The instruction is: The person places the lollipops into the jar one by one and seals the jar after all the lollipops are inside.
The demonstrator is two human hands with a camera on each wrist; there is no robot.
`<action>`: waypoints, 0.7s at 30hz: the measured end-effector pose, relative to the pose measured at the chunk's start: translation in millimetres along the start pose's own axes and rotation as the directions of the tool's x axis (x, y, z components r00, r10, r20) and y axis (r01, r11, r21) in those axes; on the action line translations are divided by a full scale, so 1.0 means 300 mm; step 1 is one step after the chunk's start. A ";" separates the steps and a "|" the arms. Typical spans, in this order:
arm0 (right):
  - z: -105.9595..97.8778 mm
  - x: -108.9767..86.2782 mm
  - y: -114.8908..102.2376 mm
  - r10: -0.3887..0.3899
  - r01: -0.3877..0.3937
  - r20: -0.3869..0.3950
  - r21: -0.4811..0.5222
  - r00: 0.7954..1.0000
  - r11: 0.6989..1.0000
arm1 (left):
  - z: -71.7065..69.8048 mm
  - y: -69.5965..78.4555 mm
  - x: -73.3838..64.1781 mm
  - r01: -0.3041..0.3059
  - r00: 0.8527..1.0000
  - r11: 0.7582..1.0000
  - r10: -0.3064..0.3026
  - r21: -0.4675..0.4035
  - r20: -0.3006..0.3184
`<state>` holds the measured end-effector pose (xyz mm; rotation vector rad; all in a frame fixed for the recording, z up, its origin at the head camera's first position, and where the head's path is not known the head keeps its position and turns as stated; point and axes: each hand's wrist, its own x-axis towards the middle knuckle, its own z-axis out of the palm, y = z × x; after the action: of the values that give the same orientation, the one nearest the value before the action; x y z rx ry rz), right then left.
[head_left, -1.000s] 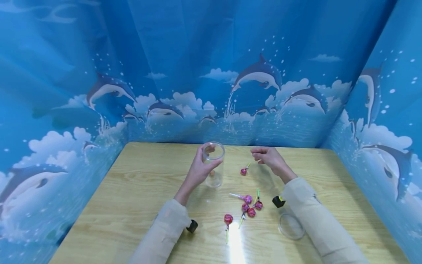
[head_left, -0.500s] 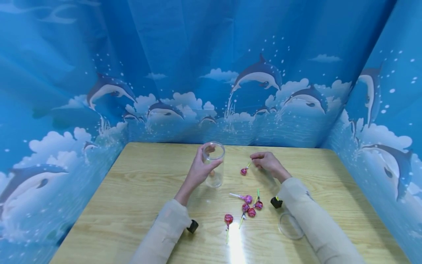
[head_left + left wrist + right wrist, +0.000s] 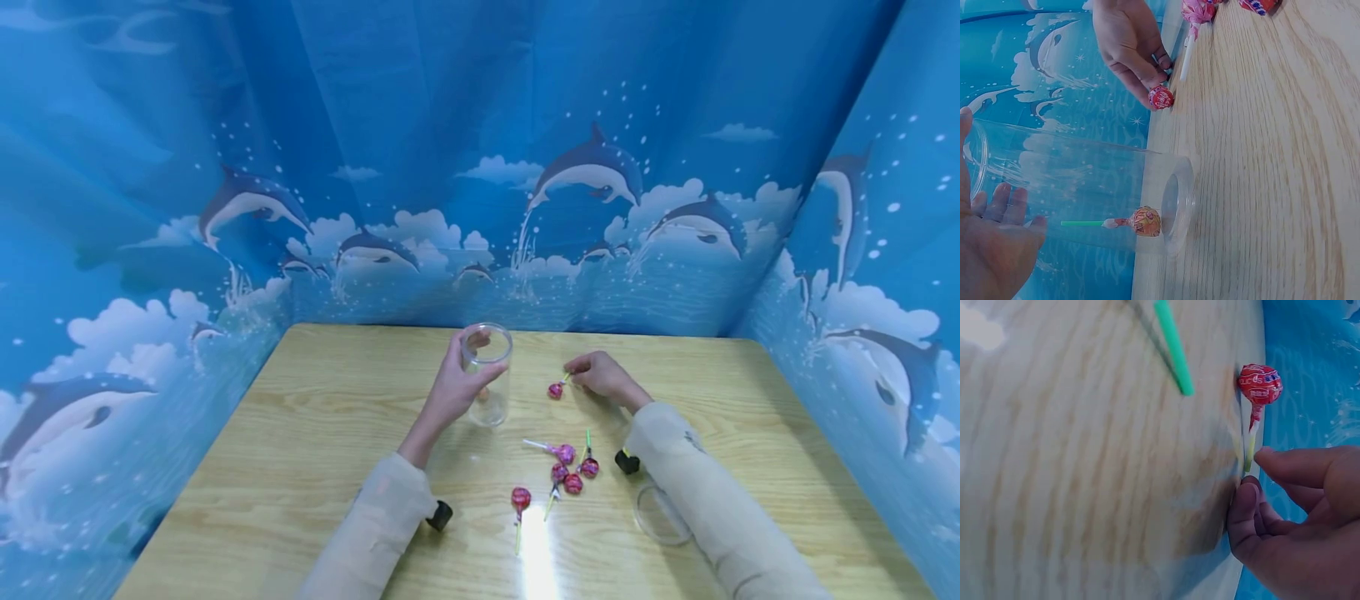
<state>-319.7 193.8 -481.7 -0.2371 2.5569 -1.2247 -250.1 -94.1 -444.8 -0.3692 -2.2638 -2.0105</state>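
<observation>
My left hand [image 3: 459, 385] grips a clear, lidless jar [image 3: 491, 408] near its rim; it stands upright on the table. Through the jar's wall [image 3: 1104, 162] the left wrist view shows an orange-wrapped lollipop [image 3: 1146, 222] with a green stick, resting at the bottom. My right hand [image 3: 606, 377] is down by a red lollipop [image 3: 555, 391] lying to the right of the jar. In the right wrist view, finger and thumb are at the end of its pale yellow stick [image 3: 1250, 450], still slightly apart, the index fingertip beside the stick.
Several red and pink lollipops [image 3: 573, 483] lie grouped nearer the front of the wooden table [image 3: 315, 433]. A single one [image 3: 521, 498] sits left of them. A clear round lid [image 3: 663, 515] lies beside the right sleeve. Behind the table hangs a blue dolphin-print curtain [image 3: 450, 167].
My right hand has come down and a little to the left, reaching the red lollipop's stick. The left hand and the jar have stayed in place.
</observation>
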 end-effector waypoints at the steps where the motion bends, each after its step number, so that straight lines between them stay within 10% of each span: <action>1: 0.001 -0.004 0.000 -0.003 0.003 0.000 -0.021 1.000 1.000 | 0.001 -0.001 0.000 -0.001 1.000 1.000 0.001 0.001 -0.001; 21: -0.009 -0.081 0.030 0.039 -0.048 -0.073 -0.133 0.997 0.990 | 0.000 -0.001 -0.002 -0.006 1.000 1.000 0.006 -0.009 -0.001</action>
<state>-297.8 208.2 -482.4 -0.1692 2.6935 -1.0644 -249.7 -94.2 -445.2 -0.3747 -2.2514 -2.0183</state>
